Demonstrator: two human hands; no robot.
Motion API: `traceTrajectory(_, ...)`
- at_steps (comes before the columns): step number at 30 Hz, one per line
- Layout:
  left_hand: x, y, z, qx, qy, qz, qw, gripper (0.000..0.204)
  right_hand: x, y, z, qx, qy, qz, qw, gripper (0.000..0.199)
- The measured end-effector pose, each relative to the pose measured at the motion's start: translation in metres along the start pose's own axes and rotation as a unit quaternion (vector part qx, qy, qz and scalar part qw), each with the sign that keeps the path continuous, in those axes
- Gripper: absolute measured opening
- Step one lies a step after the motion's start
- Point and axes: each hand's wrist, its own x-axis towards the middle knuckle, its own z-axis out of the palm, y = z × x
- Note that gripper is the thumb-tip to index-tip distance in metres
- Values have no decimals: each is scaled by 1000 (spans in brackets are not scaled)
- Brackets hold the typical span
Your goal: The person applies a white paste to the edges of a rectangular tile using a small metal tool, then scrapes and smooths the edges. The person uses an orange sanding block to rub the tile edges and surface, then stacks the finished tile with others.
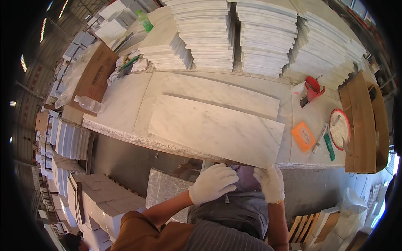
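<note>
Head view: marble slab (217, 127) lies along bench (117, 104) front edge, second slab (226, 94) behind it. Right hand (271, 183), gloved, at slab's near right corner; cannot tell whether fingers pinch it. Left hand (212, 184), gloved, just off front edge, fingers loosely bent, slightly spread. Orange pack (303, 137), red-rimmed bowl (337, 110) toward bench's right edge.

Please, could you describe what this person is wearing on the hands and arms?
The left hand and right hand wear white knitted gloves with a yellowish edge at the wrist. The left sleeve is brown and leaves the forearm bare. The right sleeve is not visible.
</note>
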Motion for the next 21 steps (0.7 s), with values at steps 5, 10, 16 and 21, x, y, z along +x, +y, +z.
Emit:
traceTrajectory(5, -21, -7, -13, 25, 4, -60, 998, 26, -3, 2, 0, 14, 0, -6, 1000, 33)
traceTrajectory(10, -34, -5, -15, -40, 0, -210, 977, 26, -4, 3, 5, 68, -1, -13, 998, 32)
traceTrajectory(16, -32, 1, 7, -481, 8, -434, 762, 44, -9, 0, 8, 77, -7, -17, 997, 30)
traceTrajectory(21, -13, -13, 37, -717, 98, -395, 566, 71, -14, 3, 7, 84, -18, -15, 996, 29)
